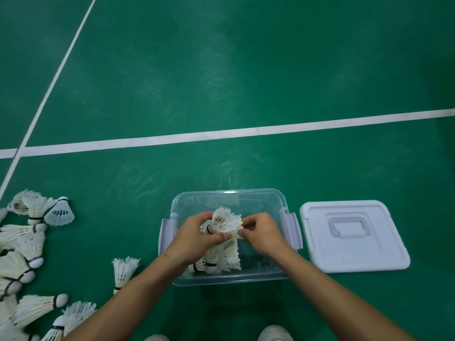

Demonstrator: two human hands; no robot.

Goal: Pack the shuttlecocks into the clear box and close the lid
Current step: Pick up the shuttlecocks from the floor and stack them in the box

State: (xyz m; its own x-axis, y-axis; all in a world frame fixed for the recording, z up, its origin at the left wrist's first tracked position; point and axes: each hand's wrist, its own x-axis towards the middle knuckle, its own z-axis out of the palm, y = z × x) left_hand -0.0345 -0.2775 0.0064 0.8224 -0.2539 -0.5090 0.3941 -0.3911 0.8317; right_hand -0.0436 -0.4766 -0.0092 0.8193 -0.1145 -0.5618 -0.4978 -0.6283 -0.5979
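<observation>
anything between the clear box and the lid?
Nothing: in the head view only a strip of bare green floor separates the box from the lid, which lies flat to its right.

Was a green court floor (246, 70), crossed by one white line (246, 131) running from nine to three o'clock and a thinner white line (56, 77) slanting from twelve down to nine. Held a clear box (230, 280) at six o'clock and, just beside it at four o'clock, a white lid (354, 236) lying flat, handle side up. Also carried a heap of loose shuttlecocks (22, 244) at eight o'clock, a lone feathered shuttlecock (123, 269) between heap and box, and two pale shoes (274, 333) at the near edge.
</observation>
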